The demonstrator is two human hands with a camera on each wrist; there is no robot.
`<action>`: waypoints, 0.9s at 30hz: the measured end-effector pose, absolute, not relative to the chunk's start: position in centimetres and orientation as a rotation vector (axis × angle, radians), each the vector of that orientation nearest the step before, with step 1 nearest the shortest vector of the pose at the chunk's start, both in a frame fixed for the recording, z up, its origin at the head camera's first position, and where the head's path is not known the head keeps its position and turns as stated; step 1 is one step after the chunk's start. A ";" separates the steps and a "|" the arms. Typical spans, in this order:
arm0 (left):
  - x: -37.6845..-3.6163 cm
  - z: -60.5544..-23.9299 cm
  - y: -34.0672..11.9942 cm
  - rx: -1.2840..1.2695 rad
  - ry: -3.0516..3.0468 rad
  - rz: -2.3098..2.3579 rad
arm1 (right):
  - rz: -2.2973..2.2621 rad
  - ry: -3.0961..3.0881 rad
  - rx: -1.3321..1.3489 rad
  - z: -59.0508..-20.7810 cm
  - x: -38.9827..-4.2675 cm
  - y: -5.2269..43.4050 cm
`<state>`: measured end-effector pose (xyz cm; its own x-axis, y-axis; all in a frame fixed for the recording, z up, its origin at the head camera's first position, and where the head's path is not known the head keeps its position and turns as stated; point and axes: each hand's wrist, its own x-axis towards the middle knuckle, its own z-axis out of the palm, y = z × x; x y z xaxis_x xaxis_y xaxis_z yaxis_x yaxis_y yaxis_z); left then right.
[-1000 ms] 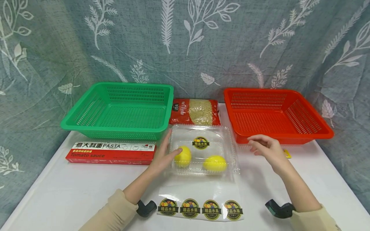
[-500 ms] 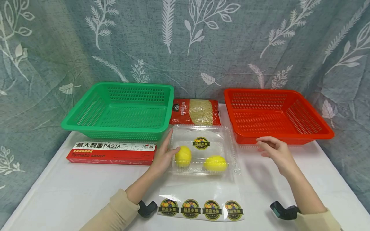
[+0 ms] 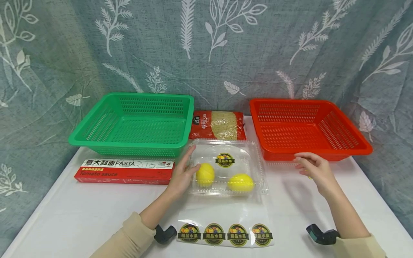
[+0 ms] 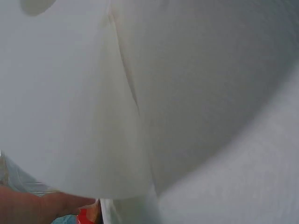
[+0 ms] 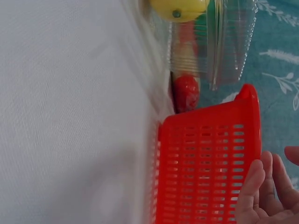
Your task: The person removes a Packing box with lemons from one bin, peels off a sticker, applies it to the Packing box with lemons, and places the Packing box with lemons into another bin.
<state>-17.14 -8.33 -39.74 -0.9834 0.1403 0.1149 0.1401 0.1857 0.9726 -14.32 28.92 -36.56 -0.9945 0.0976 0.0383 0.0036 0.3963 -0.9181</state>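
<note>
A clear plastic clamshell box (image 3: 240,154) stands at the table's centre, its lid bearing a round fruit sticker (image 3: 224,160). Inside, near its front, are two yellow lemons (image 3: 205,175). My left hand (image 3: 181,177) rests along the box's left side, fingers straight and thumb tip near the left lemon. To the right, my right hand (image 3: 317,172) hovers in front of the red basket (image 3: 309,155) with loosely bent fingers, holding nothing. Beneath it a small yellow thing is mostly hidden. In the right wrist view, the fingers (image 5: 252,186) overlap the basket's rim.
A sheet of round fruit stickers (image 3: 226,215) lies before the box. Behind the box is a red bag of pasta (image 3: 217,125). A green basket (image 3: 129,148) stands at the left, with a red and white pasta box (image 3: 124,172) in front of it. A patterned curtain (image 3: 206,64) hangs behind.
My right hand has drifted right, away from the clamshell box, now covering most of the small yellow thing. My left thumb has drawn back slightly from over the left lemon.
</note>
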 end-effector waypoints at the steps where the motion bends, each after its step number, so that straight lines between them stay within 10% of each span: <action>1: -17.1 -39.7 -8.3 0.286 2.418 1.988 | 1.672 -2.554 -0.099 -36.6 -14.3 29.0; 27: -15.9 -38.1 -8.7 0.323 2.373 2.015 | 2.320 -2.190 -0.410 -37.2 -15.3 32.5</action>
